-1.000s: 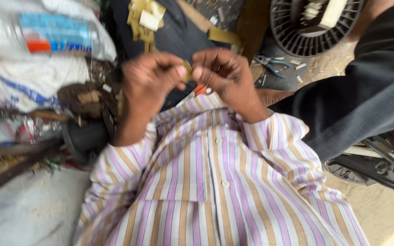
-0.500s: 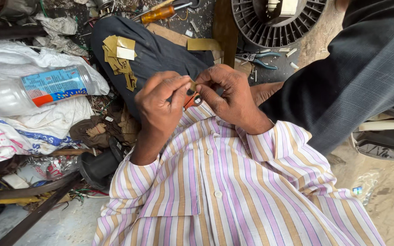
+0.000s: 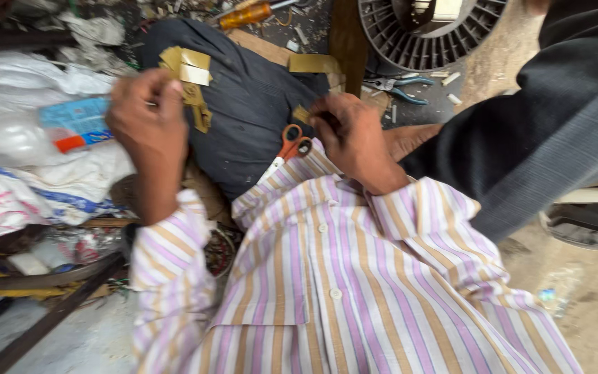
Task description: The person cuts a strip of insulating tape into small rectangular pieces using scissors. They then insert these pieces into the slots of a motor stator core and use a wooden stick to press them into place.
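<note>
Hidden, cropped and blurred parts, head view.
Left hand motion-blurred, its fingers indistinct; whether they grip anything cannot be told. Right hand covers part of a small tan piece. Scissors blades run under the striped shirt. Ribbed black spool cut by the top edge.

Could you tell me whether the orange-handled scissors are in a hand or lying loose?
Lying loose. The orange-handled scissors rest on the dark cloth beside the right hand, which does not grip them; the left hand is away.
</note>
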